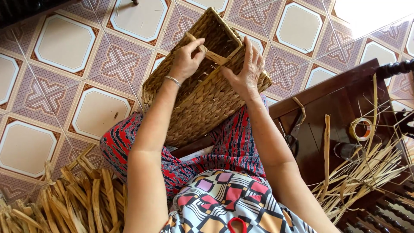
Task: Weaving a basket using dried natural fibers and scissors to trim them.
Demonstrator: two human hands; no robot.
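A woven straw basket (202,97) rests tilted on my knees, its open mouth facing away and up. My left hand (186,58), with a thin bracelet at the wrist, pinches a flat straw strand (214,56) at the basket's rim. On the other side of the rim, my right hand (246,71) lies flat against the basket's outer wall, fingers spread upward, and steadies it. The strand runs between the two hands across the rim.
A pile of dried straw strips (56,203) lies on the patterned tile floor at lower left. To my right stands a dark wooden bench (327,90) with scissors (294,133), a tape roll (361,129) and loose thin straws (366,172).
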